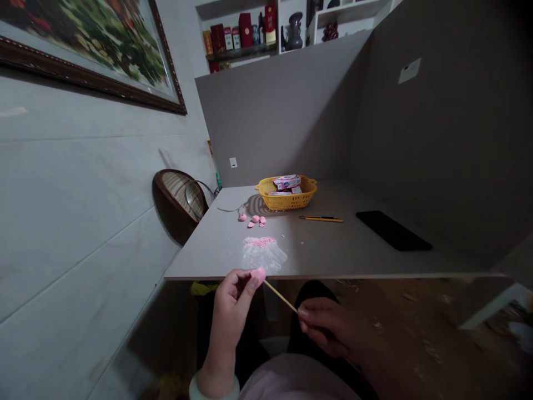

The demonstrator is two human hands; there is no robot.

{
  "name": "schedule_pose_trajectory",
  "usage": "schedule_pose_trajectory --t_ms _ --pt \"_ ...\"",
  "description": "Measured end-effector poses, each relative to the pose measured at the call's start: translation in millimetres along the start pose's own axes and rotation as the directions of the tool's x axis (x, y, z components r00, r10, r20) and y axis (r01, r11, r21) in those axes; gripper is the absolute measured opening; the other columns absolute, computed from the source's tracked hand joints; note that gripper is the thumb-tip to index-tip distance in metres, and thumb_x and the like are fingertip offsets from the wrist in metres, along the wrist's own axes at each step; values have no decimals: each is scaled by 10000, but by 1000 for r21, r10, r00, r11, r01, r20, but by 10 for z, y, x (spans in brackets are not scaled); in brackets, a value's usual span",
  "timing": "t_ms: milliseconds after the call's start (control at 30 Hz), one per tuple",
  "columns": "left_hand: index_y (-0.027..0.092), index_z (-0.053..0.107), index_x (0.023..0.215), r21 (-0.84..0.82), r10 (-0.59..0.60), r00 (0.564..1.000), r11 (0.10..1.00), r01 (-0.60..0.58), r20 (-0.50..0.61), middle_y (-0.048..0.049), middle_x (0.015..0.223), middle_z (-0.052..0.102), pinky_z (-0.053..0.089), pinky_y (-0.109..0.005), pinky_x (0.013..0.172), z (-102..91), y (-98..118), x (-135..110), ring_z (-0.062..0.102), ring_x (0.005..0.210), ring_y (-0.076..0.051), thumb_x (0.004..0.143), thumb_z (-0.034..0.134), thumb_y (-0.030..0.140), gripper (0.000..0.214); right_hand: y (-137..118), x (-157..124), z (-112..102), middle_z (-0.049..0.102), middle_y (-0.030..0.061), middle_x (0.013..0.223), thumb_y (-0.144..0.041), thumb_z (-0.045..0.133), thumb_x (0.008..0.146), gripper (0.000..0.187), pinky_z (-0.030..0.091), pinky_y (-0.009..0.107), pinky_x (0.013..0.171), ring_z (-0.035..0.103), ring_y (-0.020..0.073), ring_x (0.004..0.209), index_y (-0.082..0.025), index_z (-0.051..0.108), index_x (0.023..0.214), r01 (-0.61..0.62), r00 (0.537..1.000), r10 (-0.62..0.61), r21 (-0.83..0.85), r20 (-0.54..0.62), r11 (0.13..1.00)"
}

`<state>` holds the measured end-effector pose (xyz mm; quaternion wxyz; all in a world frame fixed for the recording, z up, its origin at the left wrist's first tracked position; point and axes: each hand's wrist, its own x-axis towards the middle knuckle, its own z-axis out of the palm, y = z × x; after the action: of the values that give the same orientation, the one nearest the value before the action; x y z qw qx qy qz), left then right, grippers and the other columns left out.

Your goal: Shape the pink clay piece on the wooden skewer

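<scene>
My left hand [232,306] holds a pink lump of soft clay or dough [258,274] between thumb and fingers, just below the table's front edge. My right hand [328,328] pinches a thin wooden stick [281,296], whose far end meets the lump. Farther out on the grey table [333,261] lie several small pink pieces [255,220]. Nearer the edge are a smear of pink crumbs [260,241] and a whitish patch [264,256].
A yellow plastic basket [286,193] holds printed boxes [287,182]. A pencil [321,219] and a black phone or tablet [393,230] lie on the table. Grey partitions and a wall with a round woven ornament [179,204] surround it.
</scene>
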<state>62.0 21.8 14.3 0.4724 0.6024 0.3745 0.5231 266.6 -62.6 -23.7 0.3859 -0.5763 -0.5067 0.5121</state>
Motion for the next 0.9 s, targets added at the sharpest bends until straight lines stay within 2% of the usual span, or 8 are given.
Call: schedule_pose_trajectory --t_ms 67,133,200,333,500,633,800,900 --pt "183 767 857 8 -5 1000 1000 5 28 -69 862 769 528 -286 769 -10 33 1 693 821 -215 814 789 431 253 11 11 44 407 -74 427 -629 472 863 475 260 247 330 261 100 300 -218 611 673 -14 999 15 -28 40 1000" --pt "180 768 841 2 -20 1000 1000 20 5 -72 840 768 532 -290 757 -6 36 9 694 806 -217 790 803 449 275 16 -12 100 529 -32 535 -604 436 911 468 347 249 402 401 121 379 -204 654 800 29 998 -35 -90 -58 996" --pt "177 762 831 -20 -38 998 999 37 -48 -64 800 756 533 -287 738 9 7 20 684 773 -207 772 807 477 308 8 -58 140 667 56 835 -572 477 917 416 476 302 633 591 189 681 -207 658 997 92 967 -129 -170 -221 981" --pt "168 754 862 -54 -69 990 997 63 -124 -56 793 744 527 -274 714 30 -60 27 665 742 -186 770 797 501 348 -37 -133 113 631 107 1058 -550 538 887 330 413 417 934 535 279 1004 -237 615 953 145 900 -238 -264 -366 954" --pt "174 755 845 -16 -26 999 1000 25 -30 -57 830 760 535 -286 776 12 10 -2 688 808 -203 799 790 448 281 -46 -56 24 471 -37 553 -602 488 886 398 363 253 434 394 132 450 -246 547 719 45 996 -52 -99 -73 994" --pt "181 763 859 -15 -38 999 999 39 33 -64 875 777 538 -294 805 -4 45 1 704 855 -217 814 787 413 238 20 26 102 326 -99 437 -689 403 858 499 233 240 308 187 82 300 -250 506 646 -39 988 36 14 148 999" --pt "172 754 868 -18 -58 995 998 57 -80 -63 845 762 533 -297 775 -4 -81 22 689 812 -208 804 777 449 286 68 -56 200 615 37 826 -629 520 875 437 442 277 560 546 169 634 -222 603 1011 80 978 -92 -70 -185 994" --pt "165 747 877 -33 -73 988 997 69 -133 -63 829 754 528 -294 752 -6 -128 23 679 792 -205 789 783 469 318 46 -129 132 615 95 1018 -596 597 841 375 448 371 848 546 264 974 -242 609 961 129 916 -182 -165 -359 978"
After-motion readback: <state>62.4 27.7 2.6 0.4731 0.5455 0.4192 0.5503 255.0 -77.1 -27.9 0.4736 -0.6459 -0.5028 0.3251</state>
